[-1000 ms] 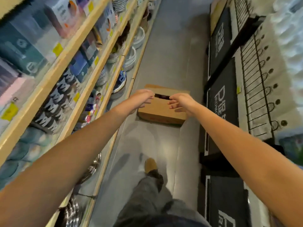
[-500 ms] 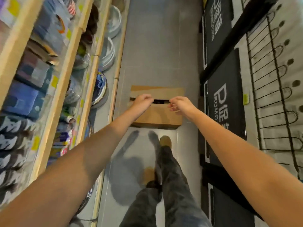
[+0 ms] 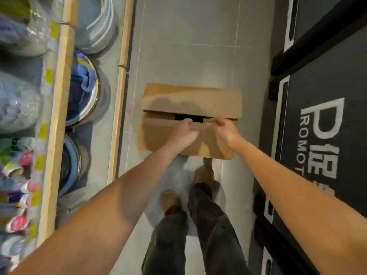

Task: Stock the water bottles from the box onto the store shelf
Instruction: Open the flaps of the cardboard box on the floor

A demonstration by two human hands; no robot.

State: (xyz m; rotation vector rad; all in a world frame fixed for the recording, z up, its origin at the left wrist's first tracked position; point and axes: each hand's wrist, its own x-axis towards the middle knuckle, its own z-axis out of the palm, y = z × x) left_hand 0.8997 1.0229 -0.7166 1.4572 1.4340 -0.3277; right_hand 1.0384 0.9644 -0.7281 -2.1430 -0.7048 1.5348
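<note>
A brown cardboard box lies on the grey aisle floor just ahead of my feet. Its two top flaps are nearly closed, with a narrow dark slot between them. My left hand rests on the near flap, its fingertips curled over the flap's edge at the slot. My right hand pinches the same edge a little to the right. No water bottles show; the box's inside is hidden. The store shelf with wooden edges runs along the left.
The shelf boards hold stacked bowls and wrapped goods behind yellow price tags. Dark mats with white lettering hang or lean along the right side of the narrow aisle. My two feet stand on the floor right behind the box.
I have stepped closer and bent over the box, which now looks larger. Both hands have come down from above the slot onto the near flap's edge.
</note>
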